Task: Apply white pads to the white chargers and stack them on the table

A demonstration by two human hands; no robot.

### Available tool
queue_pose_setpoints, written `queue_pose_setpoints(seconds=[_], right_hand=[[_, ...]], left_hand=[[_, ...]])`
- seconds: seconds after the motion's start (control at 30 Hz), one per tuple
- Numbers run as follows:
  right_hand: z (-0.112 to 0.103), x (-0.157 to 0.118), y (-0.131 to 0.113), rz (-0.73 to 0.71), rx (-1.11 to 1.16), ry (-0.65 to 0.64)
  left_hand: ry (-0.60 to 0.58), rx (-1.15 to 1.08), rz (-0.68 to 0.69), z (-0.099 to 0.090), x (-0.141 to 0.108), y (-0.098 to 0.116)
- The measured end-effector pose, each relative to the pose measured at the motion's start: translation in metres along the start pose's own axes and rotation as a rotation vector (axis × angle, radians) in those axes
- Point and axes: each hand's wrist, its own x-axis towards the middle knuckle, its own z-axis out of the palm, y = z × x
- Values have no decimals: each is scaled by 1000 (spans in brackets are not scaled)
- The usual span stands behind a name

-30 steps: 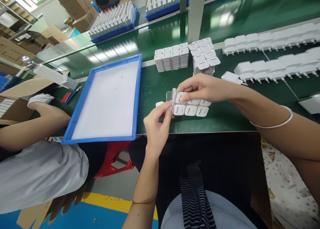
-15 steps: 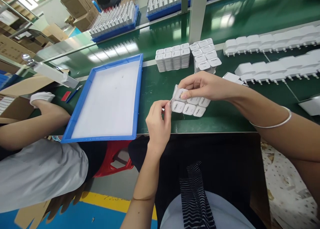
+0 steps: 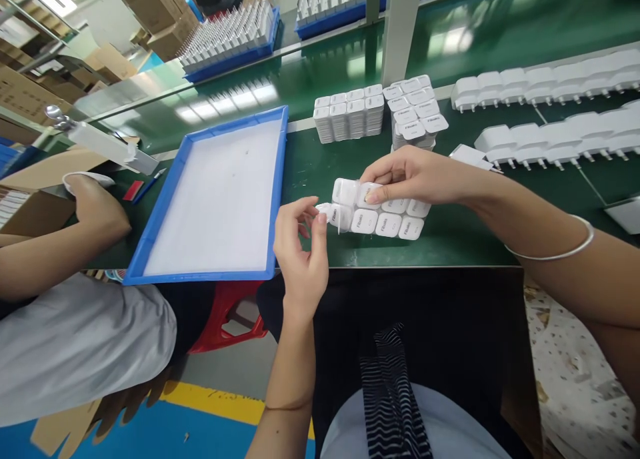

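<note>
A sheet of white rounded-square pieces with dark print (image 3: pixel 364 221) is held above the green bench near its front edge. My right hand (image 3: pixel 400 175) pinches this sheet from above, thumb on its face. At the sheet's left end, my left hand (image 3: pixel 303 239) has its thumb and forefinger around a small white piece or tab (image 3: pixel 324 209). That end looks partly clear, like film. Behind the sheet stand a neat stack of white pieces (image 3: pixel 349 115) and a looser stack (image 3: pixel 417 112).
Left of my hands lies a blue-rimmed tray (image 3: pixel 279 199) with a white bottom. White plug adapters (image 3: pixel 540 145) line the right side in two rows. A co-worker's arm (image 3: pixel 100 212) rests at the far left. A grey post (image 3: pixel 400 32) rises behind the stacks.
My left hand has moved left, and the sheet's left end, earlier folded or covered, now shows more pieces. The co-worker's arm has shifted slightly left.
</note>
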Motion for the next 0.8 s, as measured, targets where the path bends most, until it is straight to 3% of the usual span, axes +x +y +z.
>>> queue_pose_setpoints(seconds=[0.17, 0.33, 0.43, 0.6, 0.8], right_hand=[[1, 0, 0, -13, 18, 2], [0, 0, 0, -11, 31, 6], [0, 1, 0, -3, 25, -2], [0, 2, 2, 3, 14, -16], [-18, -4, 1, 60, -89, 23]], left_hand=[[-91, -113, -50, 1, -3, 4], [-147, -14, 10, -2, -2, 5], [-136, 4, -3, -2, -2, 2], [-118, -99, -134, 5, 0, -9], [-3, 68, -49, 13, 7, -18]])
